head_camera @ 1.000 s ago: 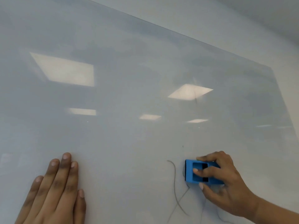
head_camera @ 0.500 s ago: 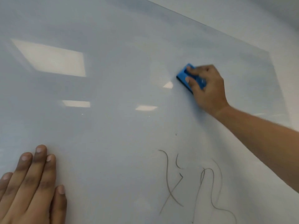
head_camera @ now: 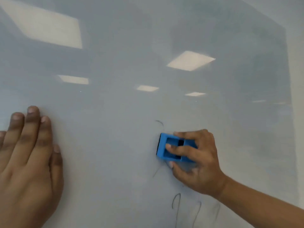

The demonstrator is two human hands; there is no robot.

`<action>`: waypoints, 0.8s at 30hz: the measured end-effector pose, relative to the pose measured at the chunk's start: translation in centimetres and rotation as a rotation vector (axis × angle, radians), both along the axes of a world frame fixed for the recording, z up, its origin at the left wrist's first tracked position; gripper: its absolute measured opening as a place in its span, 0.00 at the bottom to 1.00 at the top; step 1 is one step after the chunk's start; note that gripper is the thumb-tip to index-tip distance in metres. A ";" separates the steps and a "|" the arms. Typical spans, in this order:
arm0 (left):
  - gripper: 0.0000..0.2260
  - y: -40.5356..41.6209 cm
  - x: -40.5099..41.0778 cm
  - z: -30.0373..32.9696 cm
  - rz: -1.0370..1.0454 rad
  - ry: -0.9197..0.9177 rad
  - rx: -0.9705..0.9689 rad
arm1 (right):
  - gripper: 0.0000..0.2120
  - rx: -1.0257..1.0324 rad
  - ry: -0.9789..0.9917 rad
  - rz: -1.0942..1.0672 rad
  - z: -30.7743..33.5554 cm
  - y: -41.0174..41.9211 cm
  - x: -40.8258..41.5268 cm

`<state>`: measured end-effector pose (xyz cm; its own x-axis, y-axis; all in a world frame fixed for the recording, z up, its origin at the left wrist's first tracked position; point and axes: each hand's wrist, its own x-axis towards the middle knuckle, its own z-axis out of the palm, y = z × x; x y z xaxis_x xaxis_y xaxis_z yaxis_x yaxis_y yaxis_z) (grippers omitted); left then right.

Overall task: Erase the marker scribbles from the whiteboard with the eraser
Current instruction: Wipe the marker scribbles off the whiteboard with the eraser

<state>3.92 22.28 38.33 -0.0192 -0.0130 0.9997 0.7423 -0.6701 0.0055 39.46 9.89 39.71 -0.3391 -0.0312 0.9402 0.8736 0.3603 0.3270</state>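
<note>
A glossy whiteboard [head_camera: 115,112] fills the view. My right hand [head_camera: 197,163] grips a blue block eraser [head_camera: 166,148] and presses it flat on the board at lower centre-right. Thin grey marker scribbles [head_camera: 176,201] run below the eraser. A short scribble remnant [head_camera: 159,122] curls just above the eraser, and a faint stroke [head_camera: 157,172] lies under its left end. My left hand [head_camera: 28,158] rests flat on the board at the lower left, fingers together and pointing up, holding nothing.
Ceiling-light reflections [head_camera: 190,60] glare on the board. The board's right edge [head_camera: 291,99] meets a pale wall at the far right.
My right hand swept the eraser up to the board's upper middle, then came back down onto the scribbles. Parts of the upper strokes are gone. The left hand stayed flat on the board.
</note>
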 end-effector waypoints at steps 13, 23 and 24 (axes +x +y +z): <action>0.25 -7.4 10.8 -7.1 0.262 0.293 -0.030 | 0.18 0.061 0.067 -0.020 7.6 0.5 -1.9; 0.25 -7.0 10.8 -7.3 0.321 0.262 0.019 | 0.10 -0.104 -0.206 -0.017 -12.9 -0.7 -1.3; 0.25 -7.0 10.7 -7.4 0.319 0.255 0.020 | 0.08 -0.158 -0.292 -0.029 -16.8 -1.2 -0.8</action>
<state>14.65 15.28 30.96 0.2377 0.0021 0.9713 0.8887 -0.4041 -0.2166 38.70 8.66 22.92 -0.5933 0.1210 0.7958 0.7619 0.4034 0.5067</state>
